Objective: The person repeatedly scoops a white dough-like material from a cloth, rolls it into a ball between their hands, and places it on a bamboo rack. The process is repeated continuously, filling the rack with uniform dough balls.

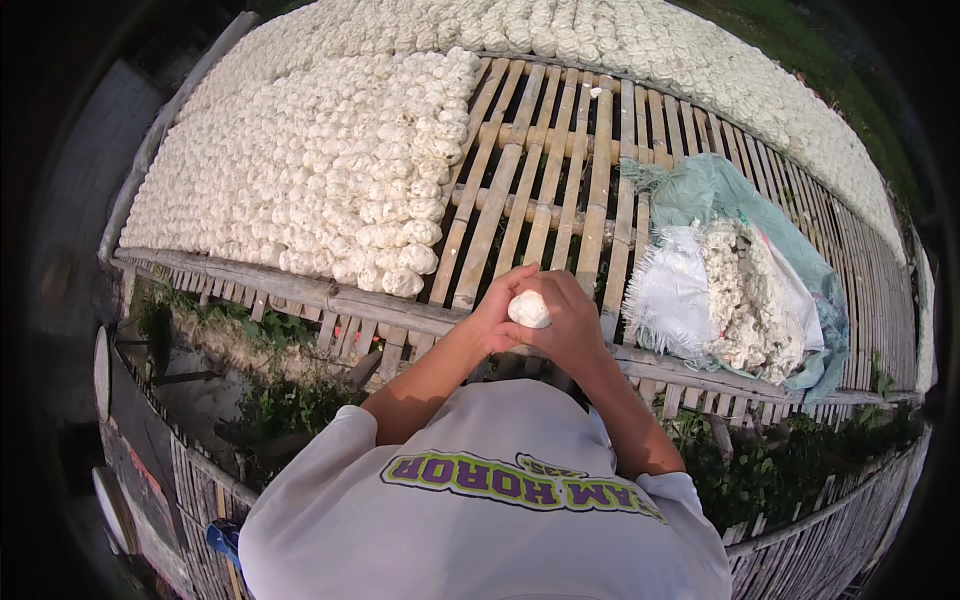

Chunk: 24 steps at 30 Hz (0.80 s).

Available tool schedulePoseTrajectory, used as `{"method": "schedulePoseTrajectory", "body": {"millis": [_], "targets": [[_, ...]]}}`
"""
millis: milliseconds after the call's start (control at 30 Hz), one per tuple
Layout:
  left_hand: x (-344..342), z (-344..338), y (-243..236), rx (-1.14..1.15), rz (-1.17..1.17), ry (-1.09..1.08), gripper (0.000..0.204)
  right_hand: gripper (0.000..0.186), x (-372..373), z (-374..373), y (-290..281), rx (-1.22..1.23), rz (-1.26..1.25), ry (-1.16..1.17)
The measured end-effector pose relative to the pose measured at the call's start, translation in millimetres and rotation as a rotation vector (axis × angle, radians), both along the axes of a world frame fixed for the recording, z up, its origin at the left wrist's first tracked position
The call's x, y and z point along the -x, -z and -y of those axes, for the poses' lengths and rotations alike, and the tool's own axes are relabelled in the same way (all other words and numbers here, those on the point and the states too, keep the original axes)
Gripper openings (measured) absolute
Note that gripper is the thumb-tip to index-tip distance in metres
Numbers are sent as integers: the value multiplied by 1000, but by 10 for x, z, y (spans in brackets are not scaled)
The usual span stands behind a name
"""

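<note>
Cupped between my two hands is a small white ball of a dough-like material, its top showing in the gap between them. My left hand wraps it from the left and my right hand from the right, with fingers meeting at the far side. Both are held just above the near edge of a bamboo slat rack. Rows of similar white lumps cover the rack on the left. To the right lies an opened sack with a crumbly white mass in it.
Blue-green netting lies around the sack. A wooden rail runs along the rack's near edge. More white lumps fill a rack beyond. Green plants grow below, and bamboo fencing stands at the lower right.
</note>
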<state>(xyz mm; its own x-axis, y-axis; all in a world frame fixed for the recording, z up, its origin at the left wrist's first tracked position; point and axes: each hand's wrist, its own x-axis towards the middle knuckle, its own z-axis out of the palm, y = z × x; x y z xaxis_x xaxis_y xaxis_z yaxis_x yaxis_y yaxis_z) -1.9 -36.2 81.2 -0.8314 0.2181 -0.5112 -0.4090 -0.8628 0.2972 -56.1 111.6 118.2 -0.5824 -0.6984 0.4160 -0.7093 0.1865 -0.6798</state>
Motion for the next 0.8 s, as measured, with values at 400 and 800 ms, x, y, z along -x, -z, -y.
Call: {"method": "schedulePoseTrajectory", "body": {"millis": [400,800], "targets": [[-39,1233,338,1102,-157,625,44,44,-48,-380,375,-130,247,-36],[-52,1561,445,2208,-469,1535,58,29,-278,-979,721,-37,550,111]]}}
